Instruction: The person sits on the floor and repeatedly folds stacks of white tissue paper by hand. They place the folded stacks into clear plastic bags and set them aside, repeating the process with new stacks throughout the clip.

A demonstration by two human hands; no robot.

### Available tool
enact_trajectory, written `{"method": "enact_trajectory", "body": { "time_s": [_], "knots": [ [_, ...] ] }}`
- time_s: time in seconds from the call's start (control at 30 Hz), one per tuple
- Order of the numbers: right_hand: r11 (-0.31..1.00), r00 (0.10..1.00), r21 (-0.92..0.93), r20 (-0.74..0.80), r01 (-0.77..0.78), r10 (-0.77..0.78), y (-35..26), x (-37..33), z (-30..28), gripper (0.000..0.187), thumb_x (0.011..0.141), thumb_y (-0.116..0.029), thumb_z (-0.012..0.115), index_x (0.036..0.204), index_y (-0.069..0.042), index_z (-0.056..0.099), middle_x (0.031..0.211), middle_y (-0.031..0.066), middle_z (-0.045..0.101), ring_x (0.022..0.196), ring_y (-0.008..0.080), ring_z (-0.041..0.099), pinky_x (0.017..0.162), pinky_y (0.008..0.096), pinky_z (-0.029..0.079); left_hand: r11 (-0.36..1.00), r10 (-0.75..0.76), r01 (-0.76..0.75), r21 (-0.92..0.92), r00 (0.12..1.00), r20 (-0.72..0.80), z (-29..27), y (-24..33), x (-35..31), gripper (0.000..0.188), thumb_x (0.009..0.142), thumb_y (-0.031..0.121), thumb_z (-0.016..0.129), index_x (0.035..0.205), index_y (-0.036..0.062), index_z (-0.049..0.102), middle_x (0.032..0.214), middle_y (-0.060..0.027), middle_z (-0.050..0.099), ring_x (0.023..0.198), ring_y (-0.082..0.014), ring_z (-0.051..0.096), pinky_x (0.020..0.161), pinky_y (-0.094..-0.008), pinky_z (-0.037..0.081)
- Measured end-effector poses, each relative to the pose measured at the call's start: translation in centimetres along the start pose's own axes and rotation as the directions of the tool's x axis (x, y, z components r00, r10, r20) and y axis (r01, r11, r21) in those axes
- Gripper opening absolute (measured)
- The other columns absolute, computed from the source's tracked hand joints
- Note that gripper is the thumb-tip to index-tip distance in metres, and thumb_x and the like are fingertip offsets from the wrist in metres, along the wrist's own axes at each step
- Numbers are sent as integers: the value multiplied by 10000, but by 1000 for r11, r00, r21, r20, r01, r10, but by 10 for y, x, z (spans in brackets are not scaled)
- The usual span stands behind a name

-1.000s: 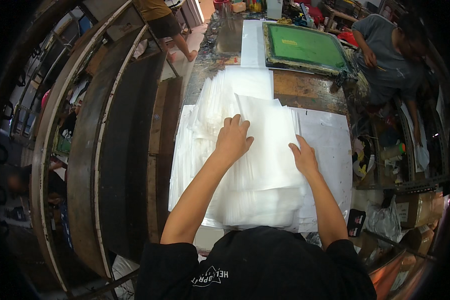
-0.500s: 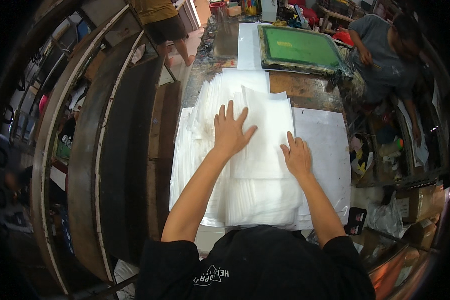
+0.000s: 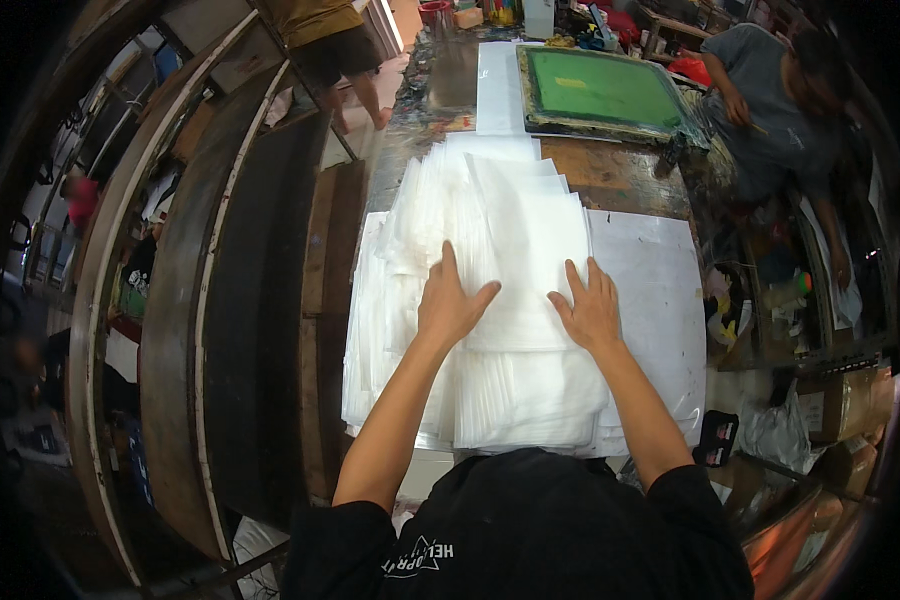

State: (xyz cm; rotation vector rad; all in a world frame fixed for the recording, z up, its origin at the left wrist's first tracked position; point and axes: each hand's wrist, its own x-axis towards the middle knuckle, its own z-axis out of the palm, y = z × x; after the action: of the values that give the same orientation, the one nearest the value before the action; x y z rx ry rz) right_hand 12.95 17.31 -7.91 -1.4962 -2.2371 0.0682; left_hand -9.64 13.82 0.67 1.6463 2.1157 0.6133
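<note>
Both my hands have slid back toward me and now lie flat, fingers spread, left hand (image 3: 452, 308) at nine o'clock of right hand (image 3: 590, 312), on the stack of white sheets (image 3: 510, 230) mid-counter (image 3: 620, 170).

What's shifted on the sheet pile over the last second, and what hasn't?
Both hands slid toward the person across the stack of white sheets: the left hand came down and spread flat, the right hand edged slightly inward. Nothing was gripped or released. The green screen frame and the seated co-worker kept their places.
</note>
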Motion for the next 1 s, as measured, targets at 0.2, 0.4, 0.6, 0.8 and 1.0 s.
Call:
{"method": "enact_trajectory", "body": {
  "time_s": [0.2,0.4,0.6,0.8,1.0],
  "knots": [
    [994,999,108,27,32,-35,1,3,1,621,826,-480,533,1273,-56,458,1330,300,314,1229,449,282,1038,505,222,981,-139,163,-103,968,209,-7,-10,-15,947,704,344,700,1366,-74,166,1254,-340,379,1149,-418,439,936,-409,406],
    [996,993,87,117,24,-34,-2,4,-3,626,824,-490,533,1293,-85,448,1351,272,313,1243,471,253,1051,498,214,995,-94,99,-4,956,276,-9,-2,-17,920,733,294,678,1382,-47,122,1247,-342,381,1114,-433,469,924,-418,417],
    [988,993,154,116,5,-23,-2,3,-3,625,817,-473,557,1286,-75,450,1338,271,329,1240,460,262,1044,481,242,982,-107,141,-130,966,237,-11,7,-26,912,729,319,693,1396,14,152,1283,-315,348,1085,-430,472,911,-455,409],
    [976,994,218,106,-18,-5,4,3,-4,607,808,-453,582,1270,-75,469,1372,242,293,1267,439,235,1040,489,246,749,345,-412,520,911,225,-21,25,-57,897,658,337,741,1363,39,273,1317,-290,315,1180,-411,377,946,-452,374],
    [976,976,48,49,212,-214,-1,4,-17,605,787,-471,597,1227,-68,499,1326,233,348,1261,441,248,1048,491,234,729,348,-481,486,873,342,-12,-1,-57,795,671,316,715,1314,37,342,1331,-301,298,1100,-407,461,887,-432,441]
  ]
}}
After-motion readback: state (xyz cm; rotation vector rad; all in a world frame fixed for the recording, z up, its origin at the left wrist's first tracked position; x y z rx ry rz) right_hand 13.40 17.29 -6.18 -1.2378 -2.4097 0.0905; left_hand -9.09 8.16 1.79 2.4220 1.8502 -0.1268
